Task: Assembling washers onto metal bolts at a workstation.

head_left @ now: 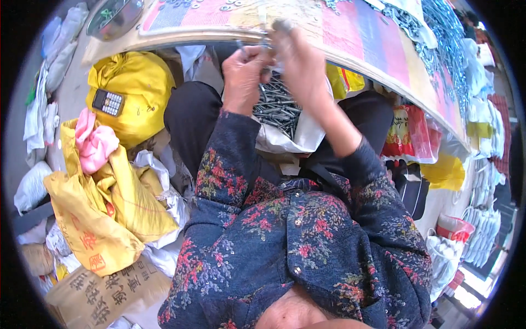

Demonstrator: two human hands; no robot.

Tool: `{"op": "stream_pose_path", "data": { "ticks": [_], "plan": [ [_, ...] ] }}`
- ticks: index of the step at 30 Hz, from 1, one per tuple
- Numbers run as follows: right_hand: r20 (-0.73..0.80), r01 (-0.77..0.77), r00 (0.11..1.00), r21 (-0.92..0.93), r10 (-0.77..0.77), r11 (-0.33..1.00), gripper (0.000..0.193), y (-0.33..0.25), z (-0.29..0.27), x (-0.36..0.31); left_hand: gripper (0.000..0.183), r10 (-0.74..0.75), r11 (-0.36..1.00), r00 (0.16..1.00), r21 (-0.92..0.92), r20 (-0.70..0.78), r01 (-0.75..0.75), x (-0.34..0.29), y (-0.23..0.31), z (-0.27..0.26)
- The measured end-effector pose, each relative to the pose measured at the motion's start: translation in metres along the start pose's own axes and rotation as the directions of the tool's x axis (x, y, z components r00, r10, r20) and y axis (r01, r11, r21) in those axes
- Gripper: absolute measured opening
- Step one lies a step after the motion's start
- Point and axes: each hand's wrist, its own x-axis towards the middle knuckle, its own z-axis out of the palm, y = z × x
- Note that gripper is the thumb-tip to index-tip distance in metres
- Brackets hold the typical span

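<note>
My left hand (243, 77) is closed in a pinch at the near edge of the table, with grey metal bolt ends showing at its fingers. Close beside it my right hand (296, 63) is smeared by motion, so its fingers cannot be made out. Below both hands, between my knees, an open white sack (307, 140) holds a heap of grey metal bolts (278, 112). On the table (350, 33), covered with a striped cloth, lie loose metal washers (226, 7) past my hands.
A metal bowl (115, 19) stands at the table's far left corner. Long shiny rods or bolts (446, 33) pile up at the right. On the left are a yellow bag (131, 82) with a phone (108, 102) on it and yellow sacks (87, 219). A red bag (402, 131) sits under the table.
</note>
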Motion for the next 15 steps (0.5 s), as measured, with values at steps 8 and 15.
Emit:
{"op": "stream_pose_path", "data": {
  "ticks": [8, 15],
  "plan": [
    [-0.053, 0.122, 0.99, -0.163, -0.133, 0.979, 0.028, 0.024, -0.007, 0.032, 0.007, -0.052, 0.999, 0.999, 0.016, 0.013, 0.052, -0.006, 0.001, 0.003],
    [0.322, 0.607, 0.757, -0.668, -0.569, 0.429, 0.027, -0.022, 0.022, -0.026, 0.009, 0.298, 0.937, 0.95, -0.218, 0.097, -0.272, 0.0, 0.002, -0.019]
  ]
}}
